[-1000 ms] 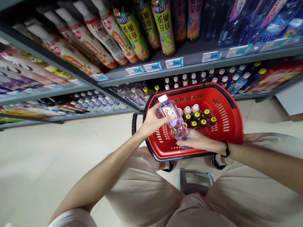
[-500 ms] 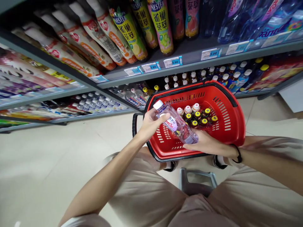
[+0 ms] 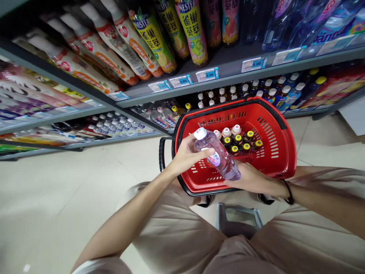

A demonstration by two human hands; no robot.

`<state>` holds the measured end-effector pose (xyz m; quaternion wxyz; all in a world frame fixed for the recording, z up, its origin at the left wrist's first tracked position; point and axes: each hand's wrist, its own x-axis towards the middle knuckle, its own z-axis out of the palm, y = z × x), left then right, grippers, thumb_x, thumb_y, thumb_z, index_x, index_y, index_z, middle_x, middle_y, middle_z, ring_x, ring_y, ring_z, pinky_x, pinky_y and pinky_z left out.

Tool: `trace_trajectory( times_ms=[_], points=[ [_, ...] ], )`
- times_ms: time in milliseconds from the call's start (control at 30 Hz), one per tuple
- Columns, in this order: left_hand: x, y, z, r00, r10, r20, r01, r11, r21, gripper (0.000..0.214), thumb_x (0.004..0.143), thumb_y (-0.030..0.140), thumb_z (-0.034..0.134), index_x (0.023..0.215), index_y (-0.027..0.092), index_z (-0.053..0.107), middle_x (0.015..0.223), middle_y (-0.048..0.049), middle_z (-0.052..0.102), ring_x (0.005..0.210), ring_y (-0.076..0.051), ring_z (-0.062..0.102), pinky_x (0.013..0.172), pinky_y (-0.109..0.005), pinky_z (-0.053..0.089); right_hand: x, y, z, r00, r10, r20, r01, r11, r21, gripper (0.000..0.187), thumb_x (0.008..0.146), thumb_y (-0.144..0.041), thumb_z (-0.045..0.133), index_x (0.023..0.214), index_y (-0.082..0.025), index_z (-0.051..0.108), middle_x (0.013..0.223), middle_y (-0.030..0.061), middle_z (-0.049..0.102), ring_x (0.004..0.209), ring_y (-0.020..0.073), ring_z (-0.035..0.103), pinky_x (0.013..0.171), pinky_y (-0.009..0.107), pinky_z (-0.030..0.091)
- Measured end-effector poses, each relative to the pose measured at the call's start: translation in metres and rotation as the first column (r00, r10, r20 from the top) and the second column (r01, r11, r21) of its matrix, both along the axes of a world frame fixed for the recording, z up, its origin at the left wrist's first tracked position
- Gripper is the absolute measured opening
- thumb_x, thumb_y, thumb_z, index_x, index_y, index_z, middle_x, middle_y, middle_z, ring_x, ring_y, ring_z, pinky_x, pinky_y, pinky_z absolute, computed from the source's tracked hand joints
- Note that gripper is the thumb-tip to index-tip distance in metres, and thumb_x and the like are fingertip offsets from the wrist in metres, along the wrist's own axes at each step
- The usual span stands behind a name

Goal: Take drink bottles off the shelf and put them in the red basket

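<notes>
Left hand point(image 3: 184, 155) clamped round the upper part of a clear bottle point(image 3: 225, 161), right hand point(image 3: 251, 179) gripping its base; clear bottle tilted over a red basket point(image 3: 285, 152). It partly obscures small bottles point(image 3: 246, 147) inside. Basket blocks some lower-shelf bottles point(image 3: 273, 95). Thumb covers part of the label point(image 3: 216, 159) (wording incomplete); upper-shelf bottles point(image 3: 195, 36) cut off above

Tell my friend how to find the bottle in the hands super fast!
Look for the big red basket in front of the drink shelves. Over it, the left hand and right hand hold a tilted bottle. It's see-through purple with a plain-looking white cap, unlike the yellow-capped bottles in the basket.
</notes>
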<state>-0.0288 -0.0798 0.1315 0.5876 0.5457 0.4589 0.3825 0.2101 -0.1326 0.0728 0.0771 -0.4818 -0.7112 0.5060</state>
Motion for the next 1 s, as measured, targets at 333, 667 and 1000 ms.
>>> trace_trajectory(
  times_ms=[333,667,1000],
  points=[
    [-0.009,0.011,-0.004,0.996,0.08,0.046,-0.071,0.985,-0.158,0.057,0.065,0.035,0.097,0.114,0.013,0.079,0.125,-0.0161,0.077,0.125,-0.035,0.069,0.11,-0.045,0.053,-0.022,-0.007,0.01,0.985,0.129,-0.114,-0.123,0.991,0.061,0.033,0.081,-0.037,0.082,0.1,-0.018,0.064,0.085,0.0014,0.071,0.067,0.0172,0.062,0.06,0.028,0.039],
    [-0.03,0.003,0.001,0.996,-0.018,0.089,0.028,0.994,-0.11,0.062,0.074,0.038,0.093,0.131,0.019,0.075,0.143,-0.0145,0.069,0.124,-0.03,0.069,0.107,-0.042,0.057,-0.036,-0.002,0.0,0.954,0.164,0.253,-0.228,0.941,0.25,0.055,0.08,-0.056,0.078,0.115,-0.015,0.065,0.094,0.0125,0.075,0.075,0.0311,0.073,0.062,0.034,0.043],
    [-0.05,0.015,0.013,0.965,0.086,-0.248,-0.087,0.996,0.004,0.06,0.053,0.034,0.103,0.104,0.013,0.08,0.095,-0.0075,0.079,0.081,-0.019,0.069,0.076,-0.028,0.058,-0.04,0.015,-0.006,0.955,0.278,0.103,-0.292,0.942,0.163,0.053,0.087,-0.04,0.074,0.129,-0.013,0.058,0.12,0.0162,0.072,0.098,0.0313,0.072,0.076,0.034,0.051]
  ],
)
